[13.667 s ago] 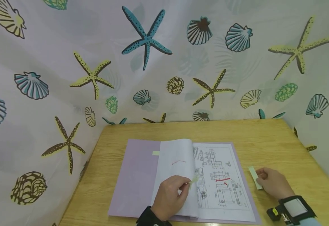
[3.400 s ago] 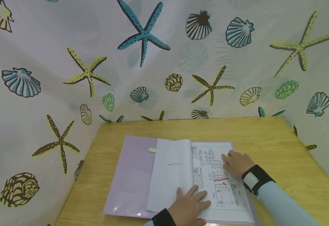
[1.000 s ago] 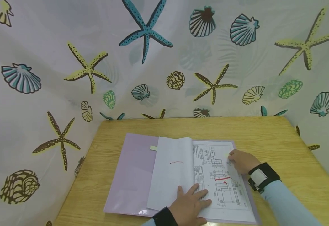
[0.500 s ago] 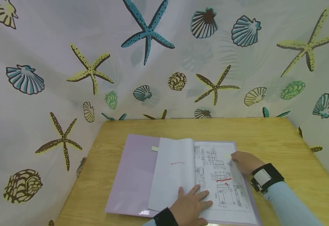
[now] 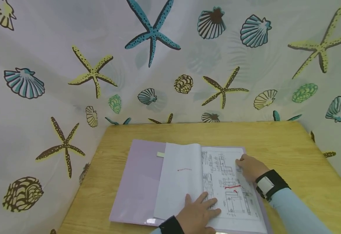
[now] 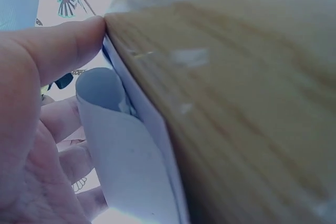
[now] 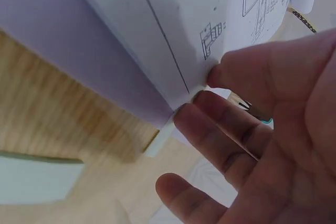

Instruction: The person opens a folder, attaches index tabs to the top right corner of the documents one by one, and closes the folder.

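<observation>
A lilac folder (image 5: 141,182) lies open with white pages inside. Its right-hand page (image 5: 217,175) carries technical drawings and red marks. My left hand (image 5: 195,213) rests on the pages near the spine with fingers spread; in the left wrist view, its thumb touches the folder's lower edge, beside the curled paper (image 6: 126,150). With thumb above and fingers beneath, my right hand (image 5: 250,167) pinches the page's outer edge near the upper corner. In the right wrist view, a small pale sticky strip (image 7: 159,141) projects past the page near my fingertips.
A pale green sticky tab (image 5: 160,154) projects from the turned-over page (image 5: 180,182) on the left. On the wooden table (image 5: 290,146), a larger pale green sticky pad (image 7: 37,178) lies beside the folder. Patterned cloth (image 5: 114,42) surrounds the table's back and sides.
Earlier, my left hand pinched a small green sticky strip while my right hand held the pad. Now the left lies on the pages; the right has moved slightly left, pinching the page edge.
</observation>
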Demonstrator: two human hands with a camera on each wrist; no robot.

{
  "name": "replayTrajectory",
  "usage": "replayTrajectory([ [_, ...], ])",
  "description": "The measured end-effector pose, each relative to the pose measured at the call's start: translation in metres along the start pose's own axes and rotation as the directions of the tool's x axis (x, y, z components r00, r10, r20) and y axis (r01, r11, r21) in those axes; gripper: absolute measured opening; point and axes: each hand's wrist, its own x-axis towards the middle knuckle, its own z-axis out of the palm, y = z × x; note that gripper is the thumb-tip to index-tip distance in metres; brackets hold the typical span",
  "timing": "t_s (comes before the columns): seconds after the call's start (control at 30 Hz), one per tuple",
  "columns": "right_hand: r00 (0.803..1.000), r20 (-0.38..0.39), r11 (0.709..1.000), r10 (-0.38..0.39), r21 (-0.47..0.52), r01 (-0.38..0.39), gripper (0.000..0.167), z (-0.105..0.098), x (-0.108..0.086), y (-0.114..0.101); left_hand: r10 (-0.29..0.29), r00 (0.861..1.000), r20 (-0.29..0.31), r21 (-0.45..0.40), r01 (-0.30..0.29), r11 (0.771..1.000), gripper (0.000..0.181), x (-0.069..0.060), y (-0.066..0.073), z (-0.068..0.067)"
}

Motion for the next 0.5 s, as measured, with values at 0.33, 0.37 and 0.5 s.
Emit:
replayTrajectory([
  [0.33, 0.995, -0.070, 0.972, 0.074, 0.227, -0.056, 0.059, 0.004, -0.032, -0.006, -0.035, 0.993, -0.111, 0.009, 0.036, 0.999, 0.078, -0.020, -0.011, -0.010],
  [0.37, 0.993, -0.070, 0.972, 0.092, 0.223, -0.075, 0.063, 0.004, -0.039, -0.011, -0.061, 0.989, -0.132, -0.003, 0.061, 0.998, 0.081, -0.026, -0.015, -0.013],
  [0.5, 0.988, -0.048, 0.975, 0.149, 0.173, -0.139, 0.081, 0.011, -0.069, -0.032, -0.192, 0.969, -0.157, -0.066, 0.184, 0.981, 0.098, -0.054, -0.036, -0.022],
])
